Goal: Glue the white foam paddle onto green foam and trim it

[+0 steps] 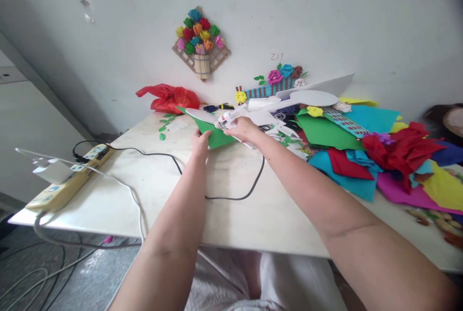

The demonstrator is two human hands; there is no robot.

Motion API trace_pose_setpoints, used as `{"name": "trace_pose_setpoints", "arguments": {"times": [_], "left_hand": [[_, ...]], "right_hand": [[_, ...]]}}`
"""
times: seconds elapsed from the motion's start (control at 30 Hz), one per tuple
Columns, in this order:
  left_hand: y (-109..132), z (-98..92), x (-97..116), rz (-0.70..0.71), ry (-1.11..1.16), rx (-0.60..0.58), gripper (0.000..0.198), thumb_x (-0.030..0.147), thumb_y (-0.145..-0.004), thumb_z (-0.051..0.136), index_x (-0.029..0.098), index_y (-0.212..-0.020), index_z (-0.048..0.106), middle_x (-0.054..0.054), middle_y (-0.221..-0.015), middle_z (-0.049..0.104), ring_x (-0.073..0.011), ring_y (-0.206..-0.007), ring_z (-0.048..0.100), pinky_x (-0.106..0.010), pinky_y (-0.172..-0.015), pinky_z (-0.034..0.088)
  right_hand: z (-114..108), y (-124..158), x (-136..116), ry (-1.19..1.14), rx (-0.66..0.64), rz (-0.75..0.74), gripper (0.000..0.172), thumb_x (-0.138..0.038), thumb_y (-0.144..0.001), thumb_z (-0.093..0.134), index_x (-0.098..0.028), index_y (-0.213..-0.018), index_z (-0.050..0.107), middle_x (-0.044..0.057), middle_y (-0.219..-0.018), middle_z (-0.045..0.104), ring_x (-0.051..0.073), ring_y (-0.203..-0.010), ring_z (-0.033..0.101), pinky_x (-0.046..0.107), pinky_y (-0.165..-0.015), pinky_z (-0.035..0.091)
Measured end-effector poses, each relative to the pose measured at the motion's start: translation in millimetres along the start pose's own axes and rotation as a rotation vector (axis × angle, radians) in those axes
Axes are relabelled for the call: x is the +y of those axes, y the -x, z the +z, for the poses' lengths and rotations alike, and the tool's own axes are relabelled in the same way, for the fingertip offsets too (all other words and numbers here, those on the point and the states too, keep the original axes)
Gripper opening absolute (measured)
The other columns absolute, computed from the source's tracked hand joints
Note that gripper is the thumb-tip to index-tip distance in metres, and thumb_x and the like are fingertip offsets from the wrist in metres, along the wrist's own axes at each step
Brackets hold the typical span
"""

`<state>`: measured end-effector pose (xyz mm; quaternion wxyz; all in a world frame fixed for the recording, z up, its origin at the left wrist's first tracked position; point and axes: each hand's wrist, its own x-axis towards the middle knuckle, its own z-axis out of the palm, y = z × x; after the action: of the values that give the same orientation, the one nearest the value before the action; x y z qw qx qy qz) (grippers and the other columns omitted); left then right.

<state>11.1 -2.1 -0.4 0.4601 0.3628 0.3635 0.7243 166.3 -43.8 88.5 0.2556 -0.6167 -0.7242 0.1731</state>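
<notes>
My left hand (201,142) pinches the lower left edge of a green paper sheet (216,138) above the table. A white oval piece (199,115) lies along the sheet's upper side. My right hand (246,129) is closed around a white tool with an orange-red spot (227,118), which looks like a glue gun, at the sheet's right side. A black cord runs on the table beneath my hands. The tool's tip and my right fingertips are too small to make out clearly.
Left on the table (162,209) lies a power strip (68,183) with cords. Behind are a red plastic bag (173,99) and scissors (210,108). Coloured paper (327,130), white scraps and a white guitar-like shape (314,97) fill the right. A flower decoration (201,41) hangs on the wall.
</notes>
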Motion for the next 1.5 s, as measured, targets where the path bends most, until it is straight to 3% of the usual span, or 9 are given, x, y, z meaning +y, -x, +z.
{"name": "trace_pose_setpoints", "arguments": {"times": [0.33, 0.67, 0.9, 1.07, 1.5], "left_hand": [[2.4, 1.7, 2.4, -0.016, 0.007, -0.023, 0.027, 0.016, -0.053, 0.063, 0.018, -0.079, 0.055, 0.0, -0.072, 0.065, -0.0144, -0.064, 0.06, -0.026, -0.064, 0.05], [3.6, 3.6, 3.6, -0.02, 0.025, -0.044, 0.028, 0.016, -0.053, 0.063, 0.018, -0.08, 0.055, 0.0, -0.073, 0.064, -0.0144, -0.066, 0.059, -0.026, -0.066, 0.049], [4.3, 1.4, 4.1, -0.014, 0.022, -0.089, 0.03, 0.019, -0.053, 0.066, 0.018, -0.08, 0.054, 0.0, -0.071, 0.062, -0.0151, -0.067, 0.061, -0.027, -0.067, 0.049], [1.6, -2.5, 0.7, -0.018, 0.04, -0.12, 0.028, 0.018, -0.05, 0.066, 0.018, -0.076, 0.054, 0.001, -0.065, 0.062, -0.0159, -0.065, 0.061, -0.027, -0.064, 0.05], [-4.6, -8.0, -4.2, -0.01, 0.011, -0.109, 0.029, 0.018, -0.047, 0.063, 0.018, -0.075, 0.055, 0.002, -0.063, 0.062, -0.0122, -0.054, 0.056, -0.024, -0.055, 0.045]], "right_hand": [[5.7, -10.0, -2.4, 0.137, 0.024, 0.006, 0.024, -0.041, -0.067, 0.068, -0.019, -0.077, 0.068, 0.005, -0.06, 0.066, 0.023, -0.071, 0.064, 0.027, -0.065, 0.045], [5.7, -2.6, -10.0, 0.305, 0.073, -0.073, 0.036, -0.042, -0.074, 0.06, -0.019, -0.1, 0.069, 0.013, -0.102, 0.068, 0.03, -0.098, 0.062, 0.035, -0.079, 0.046], [9.0, 13.1, -11.9, 0.554, 0.094, -0.258, 0.03, -0.031, -0.083, 0.049, -0.013, -0.099, 0.067, 0.019, -0.101, 0.068, 0.029, -0.095, 0.063, 0.034, -0.08, 0.045], [16.6, 18.5, -3.3, 0.702, 0.09, -0.4, 0.031, -0.023, -0.082, 0.049, -0.008, -0.105, 0.062, 0.021, -0.102, 0.064, 0.03, -0.089, 0.064, 0.036, -0.075, 0.046], [29.9, 15.7, 5.0, 0.766, 0.084, -0.445, 0.029, -0.014, -0.083, 0.045, -0.004, -0.106, 0.058, 0.023, -0.103, 0.06, 0.027, -0.091, 0.061, 0.035, -0.073, 0.045]]}}
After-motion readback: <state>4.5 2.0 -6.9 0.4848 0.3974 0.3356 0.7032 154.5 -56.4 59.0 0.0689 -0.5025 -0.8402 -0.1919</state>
